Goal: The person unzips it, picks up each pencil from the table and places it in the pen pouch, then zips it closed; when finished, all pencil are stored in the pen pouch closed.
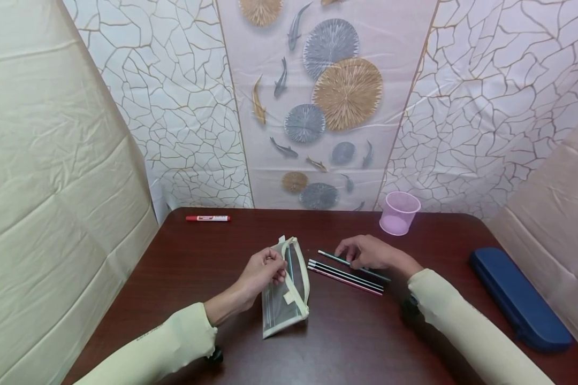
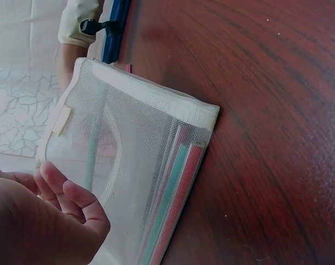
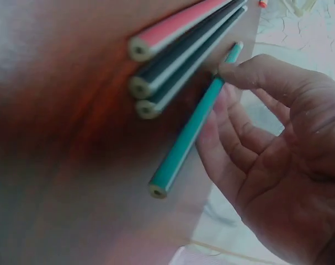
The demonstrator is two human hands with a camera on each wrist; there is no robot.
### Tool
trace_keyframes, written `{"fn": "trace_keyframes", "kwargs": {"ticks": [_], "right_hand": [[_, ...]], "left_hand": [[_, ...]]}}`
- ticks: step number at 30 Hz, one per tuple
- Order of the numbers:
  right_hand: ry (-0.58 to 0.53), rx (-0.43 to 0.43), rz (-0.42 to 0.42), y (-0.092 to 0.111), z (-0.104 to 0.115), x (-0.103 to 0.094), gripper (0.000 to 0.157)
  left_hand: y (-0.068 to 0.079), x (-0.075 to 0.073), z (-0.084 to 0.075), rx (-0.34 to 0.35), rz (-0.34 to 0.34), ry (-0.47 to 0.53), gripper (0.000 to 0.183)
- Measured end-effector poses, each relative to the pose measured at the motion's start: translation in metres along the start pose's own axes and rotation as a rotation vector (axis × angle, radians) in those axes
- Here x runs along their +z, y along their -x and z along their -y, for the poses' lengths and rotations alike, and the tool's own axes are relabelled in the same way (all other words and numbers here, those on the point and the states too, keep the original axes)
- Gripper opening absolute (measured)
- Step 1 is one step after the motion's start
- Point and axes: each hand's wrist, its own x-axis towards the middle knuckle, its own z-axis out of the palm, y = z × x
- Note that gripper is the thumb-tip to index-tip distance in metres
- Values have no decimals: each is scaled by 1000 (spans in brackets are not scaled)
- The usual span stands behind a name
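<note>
Green marks the one pencil point(image 3: 186, 135) the right hand point(image 3: 277, 149) pinches (three others point(image 3: 178, 55) alongside).

Long cream sleeves point(image 1: 472, 326) behind the hands point(image 1: 265, 270), with scrunchy cuffs point(image 1: 210, 331), little black gadgets point(image 1: 215, 356), dark left-sleeve letters point(image 1: 150, 332)

One pencil point(image 3: 187, 135) is teal, the pouch point(image 1: 276, 307) cream-edged, the case point(image 1: 517, 299) blue, the backdrop point(image 1: 486, 80) gold-veined white

Table point(image 1: 197, 267): pencils point(image 1: 345, 276) right of pouch point(image 1: 276, 305), more inside; marker point(image 1: 208, 218) behind left; cup point(image 1: 398, 214) behind right; case point(image 1: 520, 299) far right.
</note>
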Motion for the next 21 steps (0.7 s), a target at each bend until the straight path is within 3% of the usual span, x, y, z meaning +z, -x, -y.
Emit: {"fn": "trace_keyframes", "kwargs": {"ticks": [6,10,16,18,21], "right_hand": [[208,-18,-102,-6,23,-6,46],[194,-28,-193,-9,46,-3,48],[86,-54,-338,-15,76,8,55],[-3,-56,-380,-16,85,13,54],[-220,-47,-423,-17,99,20,50]], "left_hand": [[-1,1,0,-3,7,1,8],[0,1,0,-2,6,6,8],[-1,1,-1,-9,1,5,8],[-1,1,-1,-11,3,4,8],[-1,0,-1,-9,6,3,8]]}}
